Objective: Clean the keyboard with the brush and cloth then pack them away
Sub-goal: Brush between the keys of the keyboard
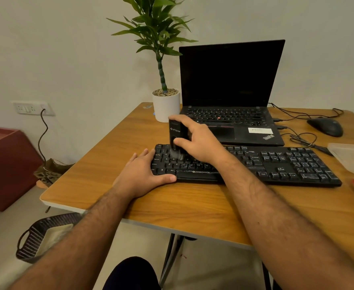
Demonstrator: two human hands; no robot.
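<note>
At the frame's centre, the right hand (199, 141) curls thumb and fingers around an upright black rectangular brush (177, 133), its blurred bristles down on the left keys of the flat black plastic keyboard (276, 164). The left hand (145, 173) lies with straight fingers over the keyboard's left end, thumb along its front edge, on the wooden table (172, 206).

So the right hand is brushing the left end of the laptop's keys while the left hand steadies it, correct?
Not quite. The head view shows the right hand brushing the separate black keyboard lying in front of the laptop, with the brush at its left end. The left hand steadies that keyboard.
</note>
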